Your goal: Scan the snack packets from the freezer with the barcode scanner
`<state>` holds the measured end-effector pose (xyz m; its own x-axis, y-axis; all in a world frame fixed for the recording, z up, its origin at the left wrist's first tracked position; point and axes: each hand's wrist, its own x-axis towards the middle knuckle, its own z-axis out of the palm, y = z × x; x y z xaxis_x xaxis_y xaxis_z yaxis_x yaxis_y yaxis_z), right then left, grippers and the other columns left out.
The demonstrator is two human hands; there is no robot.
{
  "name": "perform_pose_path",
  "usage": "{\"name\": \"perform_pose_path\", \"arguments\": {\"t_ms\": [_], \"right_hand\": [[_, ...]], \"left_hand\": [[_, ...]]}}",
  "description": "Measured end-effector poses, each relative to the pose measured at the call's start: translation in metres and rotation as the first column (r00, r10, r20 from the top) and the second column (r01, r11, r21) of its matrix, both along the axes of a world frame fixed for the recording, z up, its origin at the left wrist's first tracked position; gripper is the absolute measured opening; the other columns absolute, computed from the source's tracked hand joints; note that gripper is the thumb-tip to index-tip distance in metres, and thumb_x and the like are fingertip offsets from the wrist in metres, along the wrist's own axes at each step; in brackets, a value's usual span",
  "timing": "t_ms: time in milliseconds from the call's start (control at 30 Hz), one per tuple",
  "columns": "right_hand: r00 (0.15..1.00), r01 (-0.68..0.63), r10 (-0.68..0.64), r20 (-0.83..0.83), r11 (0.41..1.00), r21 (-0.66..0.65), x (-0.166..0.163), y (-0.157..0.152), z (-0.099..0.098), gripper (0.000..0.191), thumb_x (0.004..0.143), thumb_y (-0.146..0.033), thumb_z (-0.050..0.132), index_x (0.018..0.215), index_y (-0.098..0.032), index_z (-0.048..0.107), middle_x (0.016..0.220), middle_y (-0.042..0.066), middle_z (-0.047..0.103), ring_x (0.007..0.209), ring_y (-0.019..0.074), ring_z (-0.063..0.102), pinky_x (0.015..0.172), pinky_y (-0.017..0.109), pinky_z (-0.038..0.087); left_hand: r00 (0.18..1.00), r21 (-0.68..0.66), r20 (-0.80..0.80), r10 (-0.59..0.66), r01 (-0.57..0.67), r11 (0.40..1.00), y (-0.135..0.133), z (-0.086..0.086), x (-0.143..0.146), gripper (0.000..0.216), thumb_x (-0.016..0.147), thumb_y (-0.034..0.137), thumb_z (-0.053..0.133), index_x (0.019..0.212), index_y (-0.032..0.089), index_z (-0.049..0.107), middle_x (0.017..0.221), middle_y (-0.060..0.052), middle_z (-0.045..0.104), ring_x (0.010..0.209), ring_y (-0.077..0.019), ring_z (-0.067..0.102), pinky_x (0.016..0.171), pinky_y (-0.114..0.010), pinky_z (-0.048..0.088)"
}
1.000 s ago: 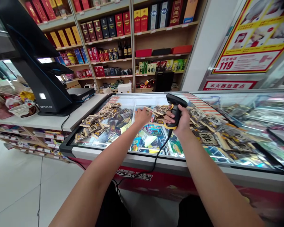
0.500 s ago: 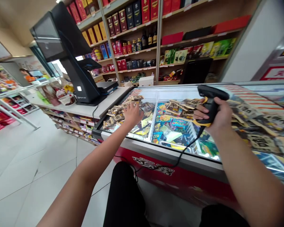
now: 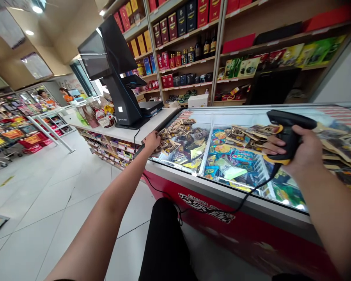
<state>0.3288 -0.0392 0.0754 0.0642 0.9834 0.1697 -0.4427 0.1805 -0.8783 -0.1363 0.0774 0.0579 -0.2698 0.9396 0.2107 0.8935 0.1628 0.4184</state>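
Right hand (image 3: 305,152): wrapped round the grip of a handheld scanner (image 3: 291,130), fingers folded across the front of the handle.
Scanner position: raised over the freezer's glass top, black with yellow trim, head pointing left.
Left hand (image 3: 152,141): at the freezer's left corner, palm down, fingers bent; cannot tell whether they pinch anything.
Left packets (image 3: 175,134): brown-and-tan, piled loosely on the glass just beside the left hand.
Middle packets (image 3: 245,134): same kind, overlapping on the glass, near the scanner, on its left.
Right packets (image 3: 345,146): further pile, partly behind the right hand and forearm.
Cable (image 3: 251,192): black, drops from the scanner's handle over the freezer edge and loops before the red front.
Freezer (image 3: 269,230): lit inside; colourful bags visible beneath the glass.
Counter (image 3: 162,121): adjoins the freezer's left end, bearing a black terminal (image 3: 119,86).
Shelving (image 3: 269,19): behind, stocked with boxes and bottles.
Background: two people (image 3: 66,96) in orange, far left.
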Motion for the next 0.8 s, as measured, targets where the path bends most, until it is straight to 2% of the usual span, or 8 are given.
{"name": "perform_pose_path", "arguments": {"t_ms": [133, 233, 300, 333, 400, 500, 633, 800], "right_hand": [[0.999, -0.008, 0.006, -0.05, 0.999, -0.036, -0.002, -0.002, 0.002, 0.023, 0.089, -0.048, 0.071, 0.089, -0.026, 0.065, 0.071, -0.005, 0.029, 0.055, 0.0123, 0.012, 0.058, 0.039, 0.011], [0.996, -0.038, 0.034, -0.079, 0.998, -0.051, -0.005, -0.005, 0.005, 0.022, 0.092, -0.047, 0.069, 0.092, -0.026, 0.065, 0.069, -0.005, 0.029, 0.054, 0.0117, 0.012, 0.056, 0.037, 0.013], [0.995, -0.079, 0.075, -0.062, 0.994, -0.069, -0.008, -0.007, 0.005, 0.023, 0.094, -0.048, 0.066, 0.093, -0.025, 0.065, 0.067, -0.005, 0.029, 0.053, 0.0109, 0.012, 0.054, 0.036, 0.013], [0.993, -0.11, 0.106, -0.045, 0.99, -0.086, -0.009, -0.007, 0.004, 0.024, 0.094, -0.049, 0.065, 0.093, -0.025, 0.064, 0.066, -0.005, 0.03, 0.051, 0.0103, 0.012, 0.053, 0.035, 0.013], [0.983, -0.181, 0.182, -0.006, 0.975, -0.13, -0.013, -0.007, 0.001, 0.027, 0.093, -0.051, 0.067, 0.094, -0.025, 0.063, 0.063, -0.005, 0.032, 0.047, 0.0091, 0.016, 0.051, 0.033, 0.014], [0.953, -0.289, 0.302, 0.039, 0.938, -0.194, -0.017, -0.004, -0.008, 0.033, 0.088, -0.054, 0.073, 0.096, -0.024, 0.062, 0.061, -0.006, 0.039, 0.043, 0.0089, 0.024, 0.048, 0.03, 0.018], [0.906, -0.383, 0.408, 0.113, 0.903, -0.194, -0.022, 0.0, -0.017, 0.041, 0.085, -0.059, 0.078, 0.092, -0.024, 0.057, 0.06, -0.006, 0.043, 0.041, 0.0093, 0.031, 0.044, 0.027, 0.03], [0.863, -0.435, 0.467, 0.193, 0.881, -0.187, -0.028, 0.0, -0.021, 0.049, 0.093, -0.064, 0.072, 0.078, -0.024, 0.049, 0.059, -0.004, 0.044, 0.042, 0.0087, 0.033, 0.042, 0.025, 0.034]], "left_hand": [[0.998, 0.103, 0.055, -0.009, 0.003, 0.995, -0.008, 0.01, 0.005, 0.036, 0.107, 0.021, 0.046, 0.137, 0.022, 0.065, 0.137, -0.018, 0.074, 0.134, -0.0365, 0.066, 0.117, -0.056, 0.043], [0.92, 0.314, 0.334, -0.206, 0.098, 0.944, -0.014, 0.016, 0.03, 0.035, 0.109, 0.023, 0.046, 0.138, 0.021, 0.064, 0.139, -0.016, 0.073, 0.134, -0.0313, 0.066, 0.114, -0.046, 0.05], [0.713, 0.412, 0.58, -0.395, 0.161, 0.897, -0.016, 0.017, 0.06, 0.036, 0.11, 0.026, 0.048, 0.144, 0.022, 0.062, 0.144, -0.013, 0.071, 0.135, -0.0285, 0.067, 0.114, -0.042, 0.053], [0.548, 0.423, 0.703, -0.454, 0.191, 0.886, -0.016, 0.016, 0.077, 0.04, 0.111, 0.03, 0.048, 0.15, 0.027, 0.058, 0.146, -0.01, 0.069, 0.132, -0.0276, 0.07, 0.111, -0.042, 0.056], [0.23, 0.406, 0.854, -0.468, 0.27, 0.873, -0.017, 0.014, 0.114, 0.047, 0.11, 0.032, 0.051, 0.157, 0.033, 0.051, 0.147, -0.008, 0.069, 0.124, -0.0282, 0.076, 0.107, -0.045, 0.06], [-0.04, 0.379, 0.92, -0.389, 0.33, 0.864, -0.015, 0.01, 0.165, 0.057, 0.107, 0.023, 0.052, 0.162, 0.032, 0.043, 0.142, -0.01, 0.072, 0.114, -0.0266, 0.08, 0.106, -0.046, 0.061], [-0.139, 0.348, 0.938, -0.318, 0.371, 0.861, -0.011, -0.004, 0.207, 0.065, 0.1, 0.009, 0.053, 0.161, 0.03, 0.044, 0.136, -0.009, 0.074, 0.111, -0.0213, 0.08, 0.109, -0.042, 0.06], [-0.135, 0.211, 0.976, -0.17, 0.417, 0.884, -0.007, -0.025, 0.216, 0.085, 0.097, 0.007, 0.062, 0.171, 0.034, 0.032, 0.142, -0.01, 0.07, 0.115, -0.0198, 0.078, 0.113, -0.045, 0.06]]}}
